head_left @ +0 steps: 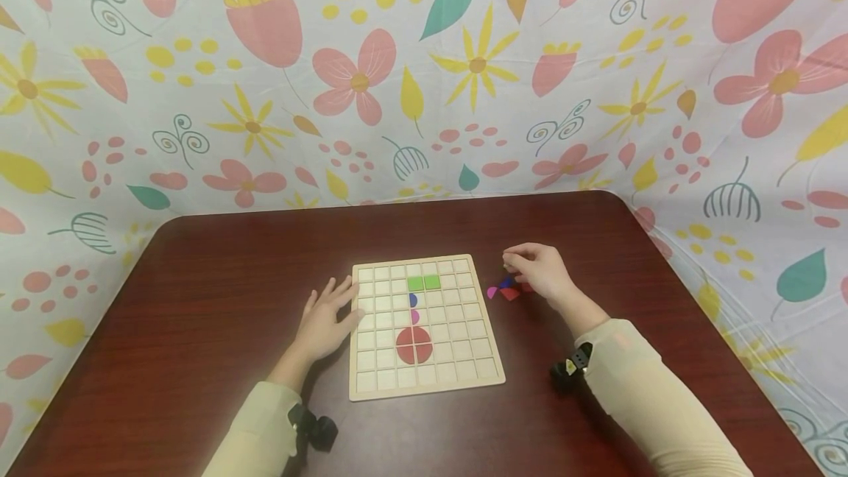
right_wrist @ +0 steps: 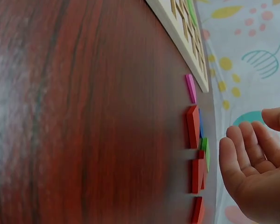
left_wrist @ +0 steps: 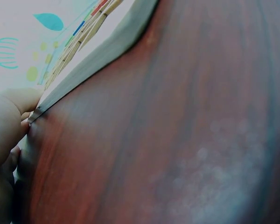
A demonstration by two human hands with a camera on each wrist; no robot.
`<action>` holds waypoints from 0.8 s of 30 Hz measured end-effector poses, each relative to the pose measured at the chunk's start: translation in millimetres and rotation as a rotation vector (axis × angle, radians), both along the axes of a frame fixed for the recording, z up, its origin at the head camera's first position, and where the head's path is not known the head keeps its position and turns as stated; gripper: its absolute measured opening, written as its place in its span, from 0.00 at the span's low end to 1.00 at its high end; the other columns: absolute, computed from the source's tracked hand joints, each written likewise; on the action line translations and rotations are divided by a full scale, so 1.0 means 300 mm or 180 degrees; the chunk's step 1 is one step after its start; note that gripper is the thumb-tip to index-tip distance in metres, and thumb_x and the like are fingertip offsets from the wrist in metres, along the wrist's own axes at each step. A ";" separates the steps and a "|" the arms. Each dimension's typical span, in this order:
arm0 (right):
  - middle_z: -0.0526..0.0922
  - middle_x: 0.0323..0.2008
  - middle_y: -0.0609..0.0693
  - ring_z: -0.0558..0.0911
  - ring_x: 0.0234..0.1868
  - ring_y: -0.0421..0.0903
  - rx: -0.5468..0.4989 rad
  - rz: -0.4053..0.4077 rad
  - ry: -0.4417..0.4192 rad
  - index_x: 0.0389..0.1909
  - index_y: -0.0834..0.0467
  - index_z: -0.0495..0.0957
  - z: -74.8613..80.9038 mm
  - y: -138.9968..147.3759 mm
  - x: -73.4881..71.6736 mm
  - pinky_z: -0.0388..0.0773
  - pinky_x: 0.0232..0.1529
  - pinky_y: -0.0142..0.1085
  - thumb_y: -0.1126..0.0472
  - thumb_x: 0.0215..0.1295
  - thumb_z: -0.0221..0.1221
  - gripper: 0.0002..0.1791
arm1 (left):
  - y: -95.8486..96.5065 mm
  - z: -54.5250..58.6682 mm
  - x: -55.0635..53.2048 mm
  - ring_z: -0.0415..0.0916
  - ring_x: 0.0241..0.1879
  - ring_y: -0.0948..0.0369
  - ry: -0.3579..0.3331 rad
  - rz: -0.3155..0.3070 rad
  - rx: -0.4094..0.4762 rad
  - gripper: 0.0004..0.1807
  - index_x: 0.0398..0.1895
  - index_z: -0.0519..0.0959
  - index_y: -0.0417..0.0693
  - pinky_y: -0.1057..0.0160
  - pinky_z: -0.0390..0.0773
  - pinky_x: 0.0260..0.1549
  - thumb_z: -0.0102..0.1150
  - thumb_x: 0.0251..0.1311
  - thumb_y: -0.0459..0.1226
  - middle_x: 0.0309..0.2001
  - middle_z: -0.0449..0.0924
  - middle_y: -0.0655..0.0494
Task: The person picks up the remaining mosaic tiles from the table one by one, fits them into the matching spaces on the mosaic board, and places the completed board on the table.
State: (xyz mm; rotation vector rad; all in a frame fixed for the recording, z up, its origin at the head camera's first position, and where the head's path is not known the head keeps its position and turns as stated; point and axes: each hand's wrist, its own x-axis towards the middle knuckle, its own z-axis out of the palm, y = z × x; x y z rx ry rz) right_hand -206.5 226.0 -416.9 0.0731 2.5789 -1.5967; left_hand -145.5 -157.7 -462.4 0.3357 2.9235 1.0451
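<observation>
A square wooden grid board (head_left: 467,369) lies on the table. My left hand (head_left: 323,324) rests at its left edge with spread fingers, and the thumb touches the rim. In the grid sit two green squares (head_left: 424,283), a blue half circle (head_left: 413,300), a pink half circle (head_left: 414,317) and red quarter pieces (head_left: 414,345) forming a circle. Right of the board, my right hand (head_left: 545,272) hovers above loose pieces, its fingers loosely bent; the right wrist view shows nothing between them. Under it lie red pieces (right_wrist: 193,127), a green piece (right_wrist: 205,153) and a pink piece (right_wrist: 191,88).
The dark red-brown table (head_left: 252,256) has rounded far corners. A floral cloth (head_left: 424,109) hangs behind it and along its sides. Each sleeve carries a black wrist device, such as the left device (head_left: 313,427). A blue piece (head_left: 506,283) is among the loose pieces.
</observation>
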 end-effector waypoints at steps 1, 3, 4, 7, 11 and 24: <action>0.83 0.44 0.67 0.85 0.40 0.54 0.0007 -0.0012 0.0003 0.52 0.66 0.77 -0.001 0.004 -0.001 0.84 0.37 0.37 0.55 0.66 0.56 0.21 | 0.000 0.000 0.000 0.45 0.74 0.45 -0.0004 0.0001 0.0000 0.29 0.67 0.66 0.49 0.37 0.36 0.69 0.54 0.64 0.46 0.71 0.59 0.50; 0.82 0.43 0.67 0.85 0.38 0.55 0.0028 -0.0069 0.0008 0.51 0.65 0.77 -0.002 0.011 -0.003 0.84 0.36 0.38 0.55 0.65 0.57 0.20 | 0.000 0.002 0.001 0.45 0.74 0.45 -0.0012 0.0001 0.0010 0.29 0.68 0.66 0.48 0.37 0.36 0.69 0.54 0.64 0.46 0.71 0.59 0.50; 0.82 0.43 0.67 0.85 0.37 0.55 0.0047 -0.0090 0.0022 0.51 0.65 0.77 -0.003 0.016 -0.005 0.84 0.36 0.39 0.55 0.65 0.56 0.20 | 0.000 0.002 0.001 0.45 0.74 0.45 -0.0014 0.0002 0.0013 0.29 0.68 0.66 0.48 0.37 0.36 0.69 0.54 0.64 0.46 0.71 0.58 0.50; 0.81 0.45 0.66 0.85 0.35 0.54 0.0163 -0.0116 0.0126 0.50 0.66 0.78 -0.008 0.027 -0.010 0.84 0.35 0.37 0.56 0.65 0.56 0.19 | 0.000 0.002 0.002 0.45 0.74 0.45 -0.0011 -0.0002 0.0016 0.29 0.68 0.66 0.48 0.37 0.36 0.69 0.53 0.64 0.46 0.71 0.58 0.50; 0.82 0.45 0.64 0.84 0.30 0.50 0.0465 -0.0168 0.0308 0.47 0.64 0.80 -0.017 0.041 -0.016 0.80 0.30 0.31 0.56 0.64 0.58 0.18 | -0.001 0.000 0.002 0.45 0.74 0.45 0.0012 -0.0004 0.0016 0.29 0.67 0.66 0.48 0.37 0.36 0.69 0.54 0.64 0.46 0.71 0.59 0.50; 0.84 0.43 0.61 0.80 0.39 0.53 0.1349 -0.0100 0.0438 0.47 0.61 0.80 -0.032 0.064 -0.023 0.75 0.39 0.41 0.52 0.62 0.59 0.19 | -0.002 -0.006 -0.001 0.45 0.74 0.46 0.0004 0.0004 -0.0017 0.29 0.68 0.66 0.49 0.37 0.36 0.69 0.54 0.64 0.47 0.71 0.59 0.51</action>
